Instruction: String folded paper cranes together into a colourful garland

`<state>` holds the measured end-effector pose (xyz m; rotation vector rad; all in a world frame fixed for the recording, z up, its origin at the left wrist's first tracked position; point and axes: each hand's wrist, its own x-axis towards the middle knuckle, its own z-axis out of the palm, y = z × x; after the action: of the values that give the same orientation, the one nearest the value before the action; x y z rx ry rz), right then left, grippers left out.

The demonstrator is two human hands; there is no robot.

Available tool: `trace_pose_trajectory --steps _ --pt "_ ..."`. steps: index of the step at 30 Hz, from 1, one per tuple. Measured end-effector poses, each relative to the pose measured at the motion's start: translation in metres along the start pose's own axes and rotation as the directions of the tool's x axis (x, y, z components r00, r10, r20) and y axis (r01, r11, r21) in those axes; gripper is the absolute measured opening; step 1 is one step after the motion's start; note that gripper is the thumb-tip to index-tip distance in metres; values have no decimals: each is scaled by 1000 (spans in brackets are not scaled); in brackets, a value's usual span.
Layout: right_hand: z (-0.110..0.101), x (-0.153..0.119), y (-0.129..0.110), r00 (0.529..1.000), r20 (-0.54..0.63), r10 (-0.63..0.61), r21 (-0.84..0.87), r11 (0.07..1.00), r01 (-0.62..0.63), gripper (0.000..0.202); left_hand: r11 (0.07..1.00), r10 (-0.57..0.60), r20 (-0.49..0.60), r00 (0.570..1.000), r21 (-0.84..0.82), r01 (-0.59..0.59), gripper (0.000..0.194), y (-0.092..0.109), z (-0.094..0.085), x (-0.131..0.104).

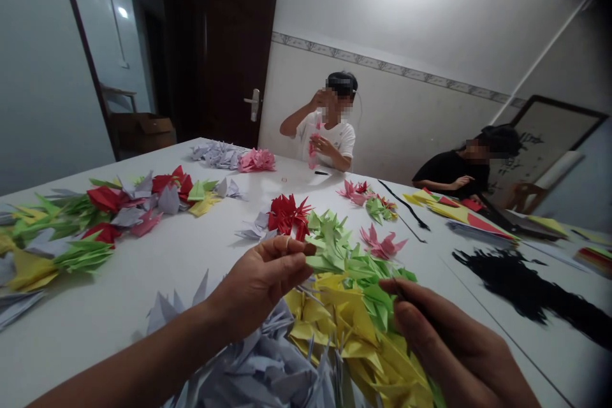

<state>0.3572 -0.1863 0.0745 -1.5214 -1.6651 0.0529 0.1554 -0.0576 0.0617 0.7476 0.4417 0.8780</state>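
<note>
- Left hand [268, 280]: fingertips drawn together; cannot tell what they grasp.
- Right hand [444, 331]: pinching a thin dark strand [398, 288].
- Light-green folded-paper pieces [329, 239]: between the hands on the white worktop [186, 248].

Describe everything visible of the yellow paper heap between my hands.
The yellow paper heap holds many creased, folded pieces with pointed tips, slightly shiny, lying at mixed angles on the white table. Bluish-grey folded pieces adjoin its left side; green ones lie just beyond. Whether your left hand or right hand touches it is unclear.
</note>
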Motion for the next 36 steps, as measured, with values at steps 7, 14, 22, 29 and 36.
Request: trace_pose_trajectory --steps 7,14,22,29,36 --pt "28 3 -8 993 15 119 182 976 -120 27 996 -82 54 995 -23 84 25 -5 6 -5" --pt "26 7 -3 991 39 127 217 967 -132 23 999 -46 46 998 19 46 25 -7 6 -7" --pt "40 9 7 921 146 361 548 746 -379 36 982 2 150 989 188 -31 29 -8 8 -12" --pt "54 12 3 892 312 327 638 624 -452 38 924 -5 211 978 375 -77 30 -13 4 -13" --pt "31 23 29 872 40 489 425 781 -458 45 726 232 224 946 607 -322 31 1 -5 -10"
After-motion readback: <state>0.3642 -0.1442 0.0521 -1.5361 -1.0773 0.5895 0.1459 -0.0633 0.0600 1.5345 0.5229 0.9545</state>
